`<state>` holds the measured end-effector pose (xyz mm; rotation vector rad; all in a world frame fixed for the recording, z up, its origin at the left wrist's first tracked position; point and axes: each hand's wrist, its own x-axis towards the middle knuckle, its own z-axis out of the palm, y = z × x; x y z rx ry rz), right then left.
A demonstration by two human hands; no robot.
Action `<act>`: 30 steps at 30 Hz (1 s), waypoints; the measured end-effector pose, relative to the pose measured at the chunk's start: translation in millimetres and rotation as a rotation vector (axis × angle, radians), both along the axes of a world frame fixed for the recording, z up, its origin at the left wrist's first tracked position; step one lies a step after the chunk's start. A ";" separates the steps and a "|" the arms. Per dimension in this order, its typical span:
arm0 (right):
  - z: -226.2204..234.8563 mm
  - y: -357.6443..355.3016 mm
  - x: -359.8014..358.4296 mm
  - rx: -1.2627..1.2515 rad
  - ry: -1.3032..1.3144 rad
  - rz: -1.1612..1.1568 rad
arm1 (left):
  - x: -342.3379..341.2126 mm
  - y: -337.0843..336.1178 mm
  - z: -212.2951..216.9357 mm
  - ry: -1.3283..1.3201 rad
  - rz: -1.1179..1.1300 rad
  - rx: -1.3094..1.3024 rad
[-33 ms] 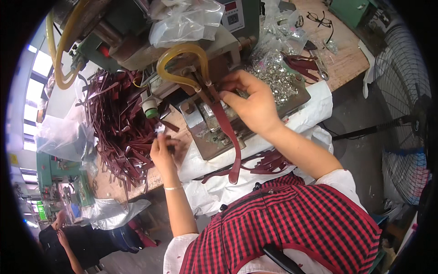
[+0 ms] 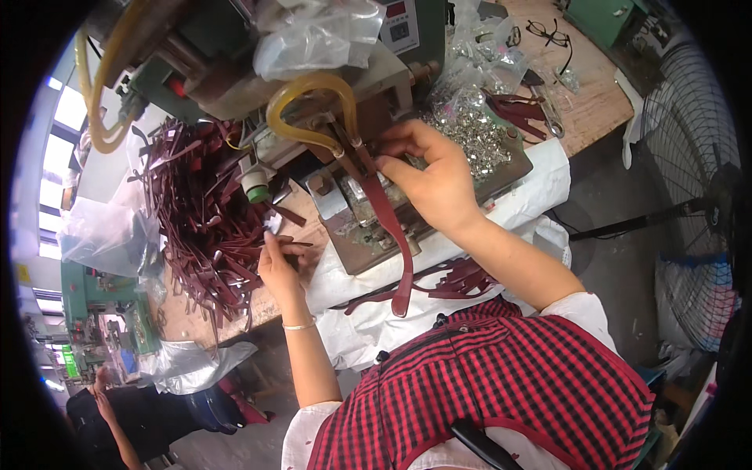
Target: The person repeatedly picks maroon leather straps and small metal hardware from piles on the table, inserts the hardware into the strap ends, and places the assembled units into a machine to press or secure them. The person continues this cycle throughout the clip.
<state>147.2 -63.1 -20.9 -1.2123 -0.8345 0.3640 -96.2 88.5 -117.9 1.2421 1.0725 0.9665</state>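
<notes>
A dark red strap (image 2: 389, 215) hangs from the metal press (image 2: 352, 205) toward me, its rounded lower end over the white sheet. My right hand (image 2: 435, 174) is closed at the strap's upper end, thumb and fingers bent against it beside the press head. The press parts and my own fingers hide exactly where they grip. My left hand (image 2: 282, 266) is at the right edge of a large heap of dark red straps (image 2: 207, 227), thumb raised and apart from the curled fingers. I see nothing clearly held in it.
Small shiny metal pieces (image 2: 474, 141) lie heaped right of the press. A yellow hose (image 2: 313, 84) loops above it. More straps (image 2: 462, 280) rest on the white sheet (image 2: 337, 321). Eyeglasses (image 2: 548, 33) lie at the back; a caged fan (image 2: 689, 172) stands right. Another person (image 2: 149, 419) is at lower left.
My left hand's thumb has shifted slightly and its fingers look a little more spread beside the heap. My right hand and the strap at the press stay nearly still.
</notes>
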 end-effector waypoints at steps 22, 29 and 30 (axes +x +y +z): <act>-63.8 -56.3 91.6 -0.607 -0.858 -0.533 | 99.7 -86.5 115.2 0.127 -0.331 1.742; -61.5 -50.6 86.4 -0.499 -0.997 -0.354 | 103.9 -82.2 110.7 0.084 -0.340 1.739; -56.9 -47.9 86.3 -0.513 -1.068 -0.262 | 106.7 -82.8 110.7 0.072 -0.342 1.727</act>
